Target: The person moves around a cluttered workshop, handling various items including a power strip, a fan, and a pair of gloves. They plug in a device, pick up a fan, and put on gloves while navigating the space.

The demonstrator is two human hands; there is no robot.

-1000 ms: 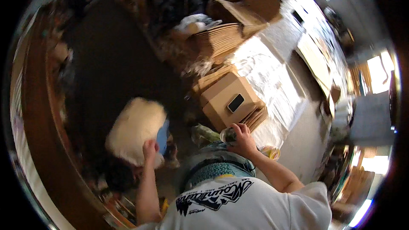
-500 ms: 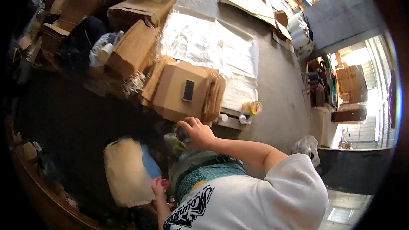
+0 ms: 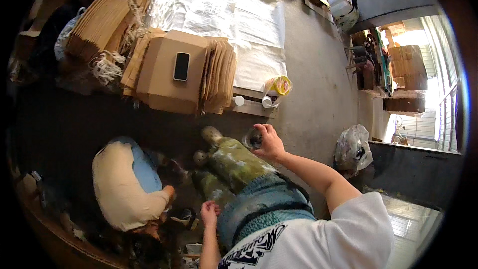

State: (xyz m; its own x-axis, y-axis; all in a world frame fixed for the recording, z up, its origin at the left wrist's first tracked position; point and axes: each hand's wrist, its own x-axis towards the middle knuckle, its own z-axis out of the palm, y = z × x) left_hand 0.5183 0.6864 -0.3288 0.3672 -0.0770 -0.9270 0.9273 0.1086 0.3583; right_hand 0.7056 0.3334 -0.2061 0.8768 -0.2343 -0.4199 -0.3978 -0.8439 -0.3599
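My right hand [image 3: 270, 142] is closed around the rim of a round clear cup [image 3: 253, 139], held out beside my legs. Something dark shows through the cup, but I cannot make out what. Low in front of my body, my left hand [image 3: 209, 212] hangs with its fingers curled in and nothing visible in them. Below my hands are my own legs in stained green trousers [image 3: 239, 162]. To the left, a person in a cream top [image 3: 117, 189] bends low; a hand of theirs [image 3: 169, 192] is partly visible, and what it works on is hidden.
Ahead, a stack of flattened cardboard [image 3: 149, 87] carries a phone [image 3: 181, 67]. Beside it lie a white sheet [image 3: 256, 45], a white cup [image 3: 238, 100] and a yellow-rimmed tub in plastic [image 3: 279, 87]. A clear plastic bag [image 3: 352, 147] stands at right. More bundled cardboard [image 3: 102, 20] lies at far left.
My view has turned and moved forward, bringing my legs and feet into sight. My right hand, still holding the cup, has swung out to the right. The bent person's arm now shows more.
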